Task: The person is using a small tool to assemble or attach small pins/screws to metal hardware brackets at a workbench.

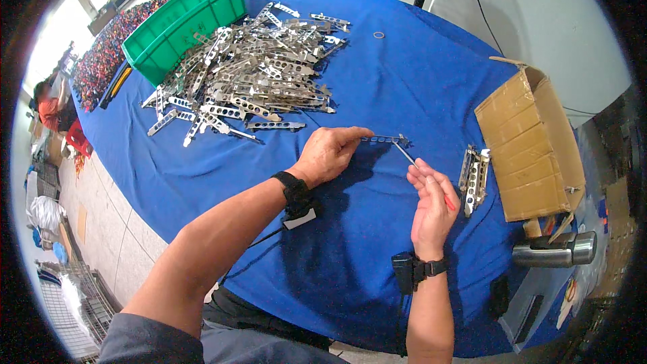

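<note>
My left hand (328, 155) is closed on one end of a perforated metal strip (383, 139) with a row of round holes, held low over the blue cloth. In my right hand (435, 205) is a slim red-handled tool (404, 154) with a thin metal shaft, its tip at or close to the strip's right end. Whether the tip touches the metal I cannot tell. A small stack of similar strips (474, 180) lies to the right of my right hand. Beyond my left hand spreads a large heap of loose strips (269, 67).
A green plastic crate (183, 23) stands tilted behind the heap. At the right edge are an open cardboard box (522, 145) and a steel flask (554, 251) on its side. A small ring (379, 35) lies on the blue cloth (404, 81). A person (50, 108) is far left.
</note>
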The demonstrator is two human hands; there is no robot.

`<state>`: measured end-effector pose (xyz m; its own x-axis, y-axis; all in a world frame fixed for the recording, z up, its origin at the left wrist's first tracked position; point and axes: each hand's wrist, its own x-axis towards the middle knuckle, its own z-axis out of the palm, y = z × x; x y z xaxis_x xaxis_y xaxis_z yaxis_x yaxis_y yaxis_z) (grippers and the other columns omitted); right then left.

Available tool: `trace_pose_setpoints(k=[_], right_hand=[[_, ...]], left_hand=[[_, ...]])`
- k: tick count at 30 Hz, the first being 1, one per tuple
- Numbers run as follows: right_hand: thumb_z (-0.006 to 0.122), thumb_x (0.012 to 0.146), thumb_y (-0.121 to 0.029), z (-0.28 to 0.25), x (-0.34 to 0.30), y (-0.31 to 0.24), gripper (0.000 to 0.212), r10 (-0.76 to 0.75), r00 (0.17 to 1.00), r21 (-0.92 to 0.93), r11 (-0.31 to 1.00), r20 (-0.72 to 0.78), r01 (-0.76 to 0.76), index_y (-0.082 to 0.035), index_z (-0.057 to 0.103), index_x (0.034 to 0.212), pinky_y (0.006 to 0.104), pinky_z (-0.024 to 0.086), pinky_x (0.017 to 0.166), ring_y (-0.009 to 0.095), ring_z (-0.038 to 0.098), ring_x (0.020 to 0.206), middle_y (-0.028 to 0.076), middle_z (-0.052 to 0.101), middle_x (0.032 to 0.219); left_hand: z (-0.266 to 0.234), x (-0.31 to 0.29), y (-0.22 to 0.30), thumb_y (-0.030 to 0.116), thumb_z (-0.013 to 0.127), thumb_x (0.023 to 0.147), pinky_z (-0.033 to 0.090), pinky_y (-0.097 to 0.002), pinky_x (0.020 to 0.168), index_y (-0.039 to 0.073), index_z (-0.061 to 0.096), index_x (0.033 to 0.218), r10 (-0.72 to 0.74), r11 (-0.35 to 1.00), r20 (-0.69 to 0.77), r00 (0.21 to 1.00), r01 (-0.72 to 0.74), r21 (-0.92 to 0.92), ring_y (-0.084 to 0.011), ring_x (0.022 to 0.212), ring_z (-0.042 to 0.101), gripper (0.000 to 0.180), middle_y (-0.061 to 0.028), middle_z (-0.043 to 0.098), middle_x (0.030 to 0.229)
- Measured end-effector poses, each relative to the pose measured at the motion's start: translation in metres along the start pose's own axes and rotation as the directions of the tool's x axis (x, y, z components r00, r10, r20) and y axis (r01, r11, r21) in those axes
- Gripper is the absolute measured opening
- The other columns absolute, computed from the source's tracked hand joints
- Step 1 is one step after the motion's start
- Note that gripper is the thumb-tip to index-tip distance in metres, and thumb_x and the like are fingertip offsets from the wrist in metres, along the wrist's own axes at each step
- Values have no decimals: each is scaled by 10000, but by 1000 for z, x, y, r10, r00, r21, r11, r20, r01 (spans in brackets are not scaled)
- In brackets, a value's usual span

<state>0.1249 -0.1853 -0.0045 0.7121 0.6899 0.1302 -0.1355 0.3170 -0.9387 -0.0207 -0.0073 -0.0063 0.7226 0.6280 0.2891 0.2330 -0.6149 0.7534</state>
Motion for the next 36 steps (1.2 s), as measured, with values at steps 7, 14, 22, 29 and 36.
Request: trace_pose_setpoints(k=[7,14,22,29,36], right_hand=[[492,985,-69,5,0,-4,215,-1,999,30,1000,-39,2,49,645,1079,385,528,921,238,663,1008,186,660,1163],[492,993,-72,-1,1,-3,220,6,1000,-17,1000,-28,-6,50,650,1084,389,524,928,239,661,1014,183,662,1159],[492,982,-65,0,1,-3,210,-55,997,2,998,-61,55,54,651,1052,386,535,899,240,672,975,183,675,1125],[491,985,-70,1,-2,-5,222,-23,1000,-60,998,-3,23,62,648,1071,381,539,897,243,670,984,183,673,1129],[487,995,-78,9,-4,-5,241,-37,998,-80,996,57,42,70,643,1103,365,534,916,233,662,1011,175,666,1150]], left_hand=[[1,0,0,112,565,959,517,-362,635,81,693,1128,38,999,-24,999,-38,-22,-243,662,670,215,-186,678,805],[-2,0,3,118,556,942,530,-396,683,91,699,1116,1,1000,-8,1000,-1,-13,-318,772,675,227,-181,692,879],[-4,0,8,108,550,924,540,-416,709,100,703,1114,-48,999,19,999,48,4,-360,816,687,244,-189,700,902],[0,1,7,110,550,915,535,-420,693,101,704,1112,-65,998,40,997,65,-8,-360,792,684,250,-196,692,869],[-3,0,5,108,541,912,535,-417,691,99,704,1115,-25,1000,15,1000,25,-18,-360,786,684,260,-196,690,858]])
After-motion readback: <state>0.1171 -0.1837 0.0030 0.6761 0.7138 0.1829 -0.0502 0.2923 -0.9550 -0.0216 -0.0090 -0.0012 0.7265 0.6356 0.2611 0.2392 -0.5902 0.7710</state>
